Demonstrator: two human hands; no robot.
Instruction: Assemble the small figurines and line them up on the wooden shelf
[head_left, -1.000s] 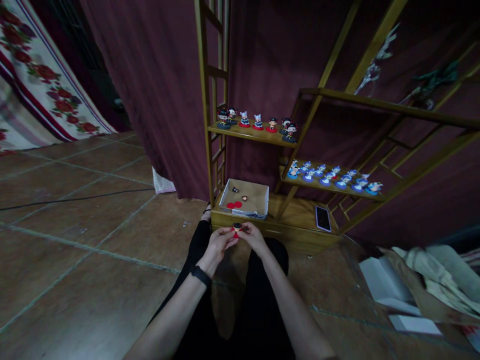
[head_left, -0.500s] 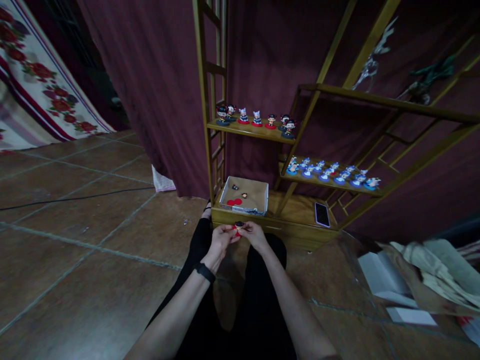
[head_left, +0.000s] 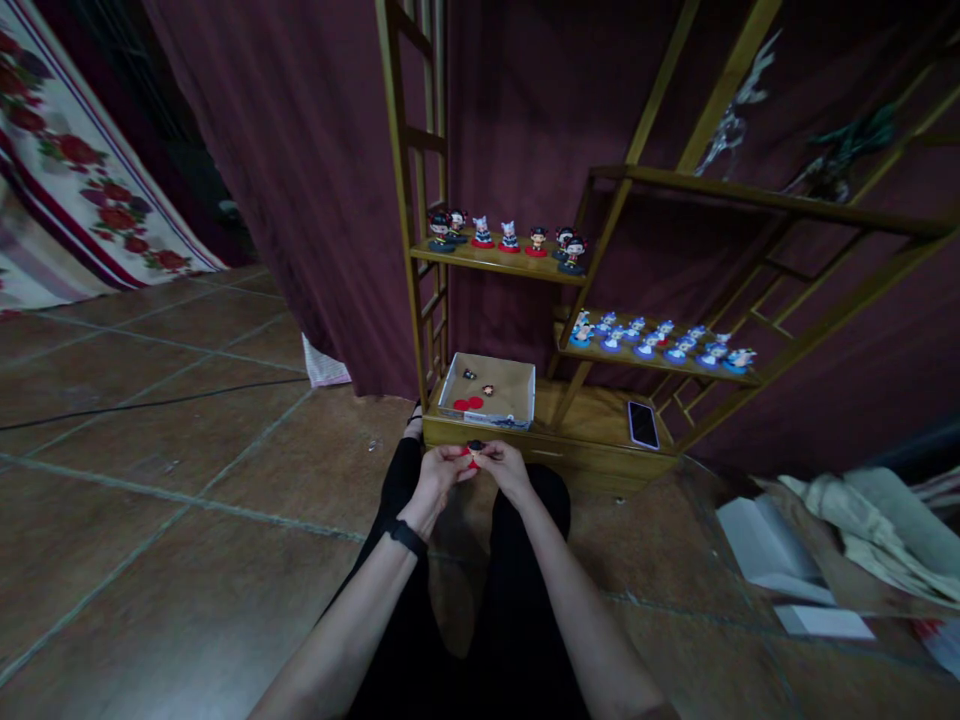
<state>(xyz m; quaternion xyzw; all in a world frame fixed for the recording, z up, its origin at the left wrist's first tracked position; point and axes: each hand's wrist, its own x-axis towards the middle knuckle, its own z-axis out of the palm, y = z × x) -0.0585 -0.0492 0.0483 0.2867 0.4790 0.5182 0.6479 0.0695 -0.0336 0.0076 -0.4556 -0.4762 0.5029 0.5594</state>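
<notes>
Between my two hands, just in front of the shelf's bottom drawer, is a small figurine (head_left: 475,451) with dark hair and red lower parts. My left hand (head_left: 441,474) pinches its red lower side, and my right hand (head_left: 505,466) grips it from the other side near the head. The fingers hide much of it. Beyond them a shallow cardboard box (head_left: 517,391) rests on the low wooden top, with two small figure pieces and red round bases (head_left: 469,404) inside.
Several dark-haired and grey figurines (head_left: 509,237) stand on the upper shelf. Blue-and-white figurines (head_left: 649,346) line the shelf to the right. A phone (head_left: 643,425) lies on the low top. White boxes (head_left: 772,550) and cloth sit on the floor at right; a black cable (head_left: 150,400) crosses at left.
Both hands keep hold of the figurine at nearly the same spot. The whole view has shifted slightly; nothing was put down or picked up.
</notes>
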